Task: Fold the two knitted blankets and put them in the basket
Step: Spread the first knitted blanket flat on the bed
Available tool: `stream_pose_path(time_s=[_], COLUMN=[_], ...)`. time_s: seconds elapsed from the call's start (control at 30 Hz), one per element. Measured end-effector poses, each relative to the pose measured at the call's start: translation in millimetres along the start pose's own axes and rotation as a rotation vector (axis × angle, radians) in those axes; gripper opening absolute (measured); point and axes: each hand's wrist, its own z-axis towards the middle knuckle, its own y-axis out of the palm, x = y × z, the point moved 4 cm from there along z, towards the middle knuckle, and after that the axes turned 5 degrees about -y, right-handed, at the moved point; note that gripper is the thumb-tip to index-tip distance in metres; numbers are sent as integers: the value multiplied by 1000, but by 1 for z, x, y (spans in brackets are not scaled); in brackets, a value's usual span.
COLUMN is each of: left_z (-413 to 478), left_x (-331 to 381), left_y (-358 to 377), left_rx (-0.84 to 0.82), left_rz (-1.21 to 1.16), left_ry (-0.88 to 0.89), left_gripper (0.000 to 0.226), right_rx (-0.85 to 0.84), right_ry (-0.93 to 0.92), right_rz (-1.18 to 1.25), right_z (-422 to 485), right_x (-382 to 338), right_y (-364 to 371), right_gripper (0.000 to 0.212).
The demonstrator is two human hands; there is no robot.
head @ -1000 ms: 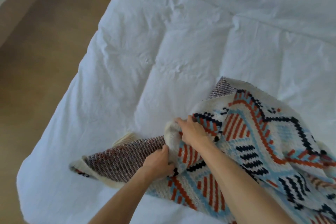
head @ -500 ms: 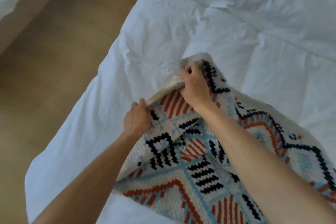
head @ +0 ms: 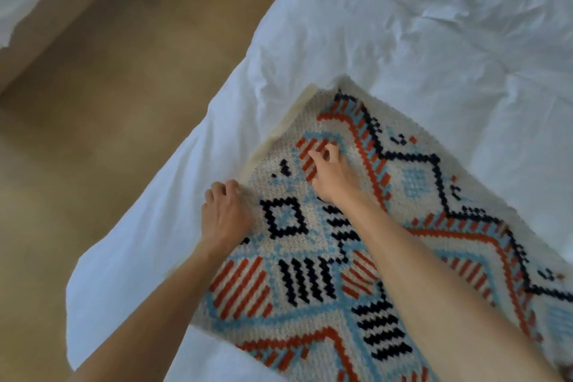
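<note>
Head camera: cream knitted blanket (head: 415, 183) patterned red, blue and black lies flat on the white bed (head: 341, 25). Left hand (head: 226, 214) curls at the blanket's left edge, right hand (head: 335, 177) curls atop it; grips unclear.

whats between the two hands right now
Only the knitted blanket: a flat patterned stretch lies between the left hand at its edge and the right hand on it, in the head view.

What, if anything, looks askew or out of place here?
Nothing is spilled or damaged. One small thing: along the far-left edge of the knitted blanket, a cream strip shows beyond the patterned top. It seems to be a lower layer, so the fold looks not quite flush. The white duvet underneath is rumpled.
</note>
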Motion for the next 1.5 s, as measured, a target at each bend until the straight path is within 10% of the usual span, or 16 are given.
stream_pose_path(time_s=[0.23,0.57,0.73,0.87,0.97,1.1,1.33,1.5], left_z=[-45,-115,-158,-175,-177,-177,-170,-175], left_x=[-59,-112,-121,-113,-95,-91,-149,-172], left_y=[0,-17,-24,-9,-3,-16,-30,-27], left_rx=[-188,-604,-769,-591,-426,-371,-419,-416], left_rz=[-96,-478,-672,-32,-12,-370,118,18], left_ry=[-81,-323,-74,357,492,19,-128,-202], left_gripper=[26,36,67,79,52,19,27,34], right_rx=[162,48,-67,89,73,128,93,199], right_ry=[-315,-206,-150,-114,-49,13,-45,-155], right_rz=[-52,147,-51,-122,7,295,217,80], right_z=[-76,-229,-272,-275,-265,-267,-279,-306], right_x=[-63,-93,-101,-107,-102,-87,-84,-97], right_y=[52,131,160,163,160,149,142,154], right_gripper=[44,39,59,38,29,28,21,17])
